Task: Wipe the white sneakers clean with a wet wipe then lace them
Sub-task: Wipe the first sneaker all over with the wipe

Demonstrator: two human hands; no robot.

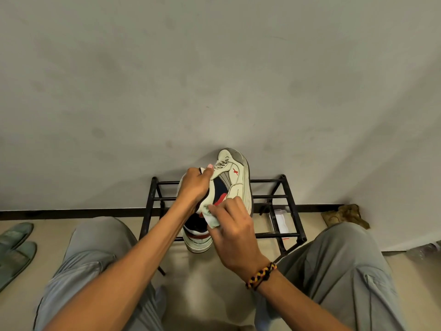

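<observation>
A black metal shoe rack (290, 206) stands on the beige floor (205, 278), against the far wall. A second white sneaker (198, 240) rests on the near rail of the rack. Under the right part of the rack a white packet (281, 219) lies on the floor. At the far left are green slippers (14, 247), and at the right a brown rag (346, 215) near the wall.

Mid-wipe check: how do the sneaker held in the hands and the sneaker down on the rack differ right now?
The held sneaker is lifted, toe up toward the wall; the rack sneaker rests on the black rack. The left hand grips the held one while the right hand presses a wet wipe on it; nothing touches the rack one. The held one shows its side; the rack one is mostly hidden. Both are white with red trim.
</observation>
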